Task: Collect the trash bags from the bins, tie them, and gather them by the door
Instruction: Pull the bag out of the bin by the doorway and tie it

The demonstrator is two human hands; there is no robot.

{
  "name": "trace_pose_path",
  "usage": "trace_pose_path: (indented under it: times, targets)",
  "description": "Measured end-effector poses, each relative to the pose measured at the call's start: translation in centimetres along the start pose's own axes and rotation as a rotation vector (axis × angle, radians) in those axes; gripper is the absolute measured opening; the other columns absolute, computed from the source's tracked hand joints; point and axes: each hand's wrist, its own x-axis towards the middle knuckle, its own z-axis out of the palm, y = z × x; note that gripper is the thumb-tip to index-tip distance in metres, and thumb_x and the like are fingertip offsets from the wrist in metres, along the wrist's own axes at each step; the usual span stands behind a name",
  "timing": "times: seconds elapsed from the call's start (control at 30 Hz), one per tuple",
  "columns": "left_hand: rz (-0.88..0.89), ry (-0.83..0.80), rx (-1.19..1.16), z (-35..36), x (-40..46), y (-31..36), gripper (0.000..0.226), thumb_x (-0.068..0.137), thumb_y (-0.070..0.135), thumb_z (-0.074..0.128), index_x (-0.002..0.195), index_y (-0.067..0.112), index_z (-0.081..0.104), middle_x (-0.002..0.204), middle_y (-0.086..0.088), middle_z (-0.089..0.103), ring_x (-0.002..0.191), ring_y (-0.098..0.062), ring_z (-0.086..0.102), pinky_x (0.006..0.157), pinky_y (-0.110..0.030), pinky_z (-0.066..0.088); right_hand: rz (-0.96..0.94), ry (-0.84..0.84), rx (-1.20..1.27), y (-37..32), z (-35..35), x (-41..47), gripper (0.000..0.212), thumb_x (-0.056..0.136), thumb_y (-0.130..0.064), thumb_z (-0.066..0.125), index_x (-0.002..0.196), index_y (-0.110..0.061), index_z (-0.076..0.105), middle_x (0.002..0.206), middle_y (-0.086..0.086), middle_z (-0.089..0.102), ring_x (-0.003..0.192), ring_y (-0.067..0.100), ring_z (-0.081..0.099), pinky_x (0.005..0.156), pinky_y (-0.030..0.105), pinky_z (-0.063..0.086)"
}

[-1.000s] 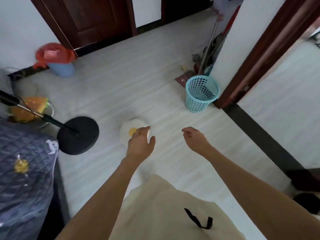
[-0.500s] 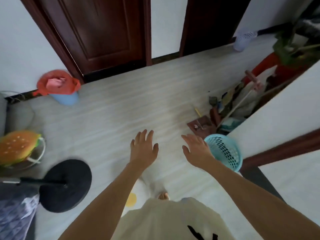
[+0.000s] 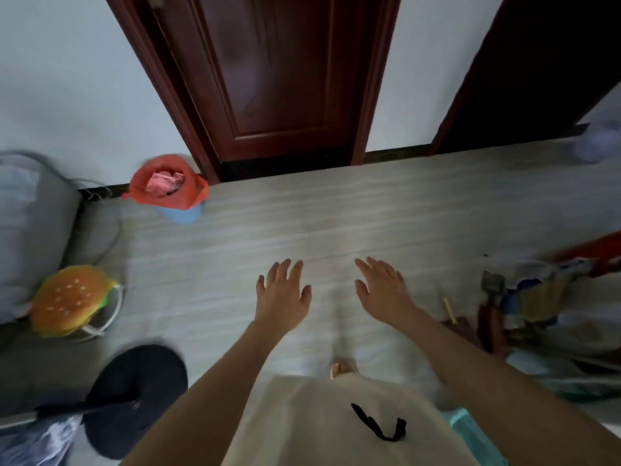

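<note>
My left hand and right hand spread flat, holding nothing, red trash bag in its blue bin far ahead-left of my left hand, beside the door

No readable text, labels, brands, numbers or signs appear anywhere; the view is blurred throughout.

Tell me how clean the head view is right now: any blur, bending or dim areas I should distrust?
Head view: edges smeared by motion blur, worst on the clutter at right and the black round base; the red bag in the blue bin is soft but readable. Both the left hand and right hand are fairly sharp, open. Wide-angle bending tilts the door frame. Lighting is dim and flat, without glare.
</note>
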Motion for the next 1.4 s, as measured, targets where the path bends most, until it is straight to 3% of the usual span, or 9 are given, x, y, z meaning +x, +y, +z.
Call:
trace_pose_path:
  times: [0.33, 0.63, 0.8, 1.03, 1.4]
  targets:
    - [-0.221, 0.017, -0.113, -6.7, 13.8, -11.5, 0.056, 0.096, 0.036, 0.036, 0.147, 0.021, 0.017, 0.156, -0.005, 0.017, 0.145, -0.024, 0.012, 0.117, -0.047, 0.015, -0.159, -0.166, 0.022, -11.4, -2.1, 19.1, 0.050, 0.098, -0.030, 0.030, 0.146, -0.019, 0.021, 0.156, 0.006, 0.020, 0.144, 0.025, 0.016, 0.117, 0.046, 0.017]
    - [-0.277, 0.044, -0.168, -17.0, 26.3, -32.0, 0.053, 0.095, 0.033, 0.039, 0.144, 0.018, 0.025, 0.153, -0.007, 0.026, 0.142, -0.025, 0.022, 0.115, -0.044, 0.022, -0.095, -0.269, 0.121, -31.2, -1.5, 36.1, 0.049, 0.098, -0.028, 0.032, 0.145, -0.015, 0.025, 0.151, 0.009, 0.030, 0.137, 0.028, 0.031, 0.112, 0.043, 0.029]
    - [-0.335, 0.090, -0.145, -23.8, 33.3, -43.7, 0.050, 0.091, 0.026, 0.048, 0.138, 0.011, 0.038, 0.143, -0.013, 0.041, 0.130, -0.033, 0.039, 0.104, -0.044, 0.033, -0.119, -0.284, 0.226, -42.6, -2.3, 44.5, 0.048, 0.098, -0.024, 0.033, 0.144, -0.013, 0.028, 0.150, 0.011, 0.031, 0.137, 0.027, 0.032, 0.112, 0.039, 0.029]
    - [-0.324, 0.059, -0.230, -30.0, 44.9, -53.3, 0.042, 0.087, 0.019, 0.048, 0.128, 0.010, 0.050, 0.131, -0.016, 0.052, 0.118, -0.037, 0.049, 0.095, -0.046, 0.042, 0.003, -0.301, 0.293, -50.7, -2.2, 56.9, 0.046, 0.097, -0.020, 0.033, 0.142, -0.011, 0.031, 0.148, 0.013, 0.034, 0.134, 0.027, 0.037, 0.107, 0.035, 0.032]
    - [-0.272, -0.021, -0.265, -39.6, 57.9, -63.5, 0.038, 0.092, 0.015, 0.046, 0.129, 0.012, 0.049, 0.131, -0.014, 0.051, 0.121, -0.032, 0.049, 0.100, -0.037, 0.039, 0.141, -0.268, 0.432, -63.1, -4.0, 70.5, 0.041, 0.097, -0.017, 0.032, 0.135, -0.007, 0.041, 0.139, 0.015, 0.048, 0.120, 0.030, 0.051, 0.097, 0.037, 0.041]
